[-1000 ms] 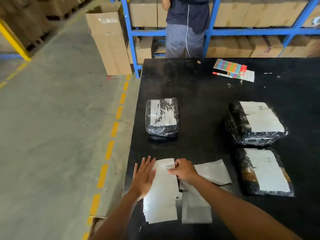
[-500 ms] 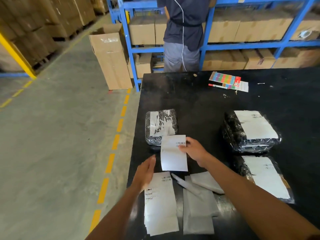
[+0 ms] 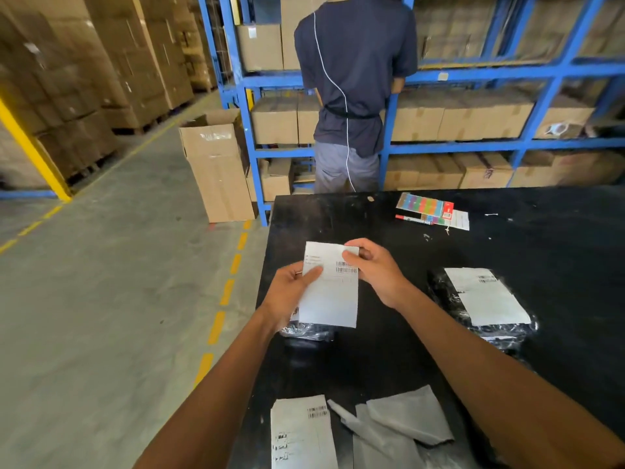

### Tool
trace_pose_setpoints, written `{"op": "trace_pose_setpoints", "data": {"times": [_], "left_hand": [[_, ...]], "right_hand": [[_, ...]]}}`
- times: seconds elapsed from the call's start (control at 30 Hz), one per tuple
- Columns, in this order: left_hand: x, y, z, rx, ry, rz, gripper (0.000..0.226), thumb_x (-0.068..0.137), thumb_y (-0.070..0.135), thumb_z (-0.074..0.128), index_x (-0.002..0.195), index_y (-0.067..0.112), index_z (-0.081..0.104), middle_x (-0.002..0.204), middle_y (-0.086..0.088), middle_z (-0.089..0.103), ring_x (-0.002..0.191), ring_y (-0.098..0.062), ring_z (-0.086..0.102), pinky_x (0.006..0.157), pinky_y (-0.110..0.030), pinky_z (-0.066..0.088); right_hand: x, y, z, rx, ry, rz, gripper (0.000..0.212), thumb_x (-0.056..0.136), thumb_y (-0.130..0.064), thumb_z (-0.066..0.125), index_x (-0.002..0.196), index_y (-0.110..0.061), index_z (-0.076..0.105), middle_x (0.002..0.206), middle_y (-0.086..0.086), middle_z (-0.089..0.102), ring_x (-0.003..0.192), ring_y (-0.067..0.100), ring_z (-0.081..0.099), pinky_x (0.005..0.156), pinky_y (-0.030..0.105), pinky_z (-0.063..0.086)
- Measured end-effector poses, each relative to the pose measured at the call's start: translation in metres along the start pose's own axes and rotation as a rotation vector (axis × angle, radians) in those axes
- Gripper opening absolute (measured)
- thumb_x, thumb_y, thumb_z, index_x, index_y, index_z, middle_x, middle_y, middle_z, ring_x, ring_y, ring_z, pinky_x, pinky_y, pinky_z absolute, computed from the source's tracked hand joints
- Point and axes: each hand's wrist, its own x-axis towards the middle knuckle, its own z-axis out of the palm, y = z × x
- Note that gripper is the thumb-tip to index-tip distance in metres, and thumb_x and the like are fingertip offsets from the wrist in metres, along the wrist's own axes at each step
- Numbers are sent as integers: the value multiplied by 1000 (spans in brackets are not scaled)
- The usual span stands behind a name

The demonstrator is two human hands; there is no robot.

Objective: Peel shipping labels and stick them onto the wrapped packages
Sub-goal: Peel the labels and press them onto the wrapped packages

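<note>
At the near edge of the black counter [image 3: 389, 360] lies a stack of unpeeled labels [image 3: 302, 434], and just to its right a loose pile of grey backing sheets [image 3: 402, 424]. Beyond the stack, both hands hold one shipping label [image 3: 333, 292] up above a wrapped package [image 3: 306, 331], of which only the shiny lower edge shows beneath the paper. The left hand [image 3: 287, 296] grips the label's left edge, thumb on the printed face and fingers [image 3: 299, 265] curled behind it. The right hand [image 3: 375, 269] pinches the label's upper right corner, fingers closed on the paper beside the barcodes. To the right of the held label, well apart, sits a second wrapped package [image 3: 483, 302] with a white label already on top. Farther back from it lie a colourful card [image 3: 422, 204] and a marker pen [image 3: 412, 219]. Behind the counter a person [image 3: 355, 89] faces blue shelving [image 3: 473, 72] filled with cardboard boxes.
</note>
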Motion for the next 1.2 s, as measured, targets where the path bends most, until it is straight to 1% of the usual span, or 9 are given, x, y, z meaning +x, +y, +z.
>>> {"op": "trace_pose_setpoints", "data": {"times": [0.07, 0.27, 0.37, 0.5, 0.7, 0.87, 1.0, 1.13, 1.2], "left_hand": [[7, 8, -1, 59, 23, 31, 19, 93, 31, 64, 105, 18, 71, 104, -3, 75, 91, -26, 72, 78, -40, 60], [19, 24, -10, 358, -52, 59, 15, 96, 27, 59, 106, 22, 68, 107, 1, 72, 90, -18, 69, 71, -26, 54], [24, 28, -7, 516, 91, 143, 6, 96, 26, 58, 98, 20, 59, 105, -6, 68, 90, -24, 66, 73, -31, 53], [29, 28, -7, 823, 171, 253, 4, 96, 27, 50, 100, 28, 50, 102, -5, 67, 89, -28, 65, 87, -49, 53], [20, 28, -17, 813, 34, 228, 8, 90, 48, 39, 88, 51, 47, 90, -4, 63, 88, -26, 62, 89, -58, 49], [11, 31, -14, 886, 17, 249, 11, 100, 35, 44, 91, 33, 50, 91, -6, 61, 96, -24, 54, 99, -47, 35], [9, 32, -14, 873, -12, 212, 11, 98, 40, 46, 92, 34, 52, 91, -3, 59, 91, -20, 57, 95, -52, 43], [6, 36, -13, 909, 14, 230, 20, 101, 33, 44, 94, 21, 59, 82, 2, 56, 91, -19, 52, 97, -43, 31], [5, 37, -12, 900, 16, 219, 22, 101, 32, 44, 94, 19, 61, 82, 0, 57, 88, -20, 53, 95, -43, 35]], "right_hand": [[2, -5, 0, -59, -24, -16, 9, 96, -13, 60, 105, -13, 61, 106, 6, 72, 100, 19, 69, 80, 33, 59], [1, -7, -1, -245, -6, -120, 8, 94, -18, 65, 100, -19, 69, 101, -2, 74, 96, 15, 69, 65, 24, 52], [-2, -6, 2, -210, -20, -117, 4, 92, -15, 67, 92, -19, 68, 96, 4, 75, 93, 19, 70, 66, 28, 54], [-7, -10, 7, -177, -170, -79, 6, 90, -11, 69, 96, -9, 67, 87, 12, 72, 69, 11, 62, 64, 24, 50], [-15, -11, 8, -124, -238, -42, 17, 100, -18, 55, 105, -13, 70, 96, 5, 74, 78, 15, 69, 69, 25, 52], [-16, -11, 10, -196, -240, -123, 16, 98, -11, 56, 104, -8, 70, 94, 9, 74, 70, 16, 68, 58, 22, 47], [-15, -11, 13, -229, -217, -174, 15, 97, -10, 57, 102, -6, 71, 88, 3, 74, 65, 13, 66, 54, 22, 43], [-16, -10, 15, -264, -187, -179, 15, 97, -10, 58, 101, -7, 72, 87, 3, 75, 63, 12, 64, 53, 19, 42], [-16, -11, 16, -281, -176, -178, 15, 96, -11, 59, 101, -8, 72, 88, 3, 75, 63, 12, 64, 53, 14, 42]]}}
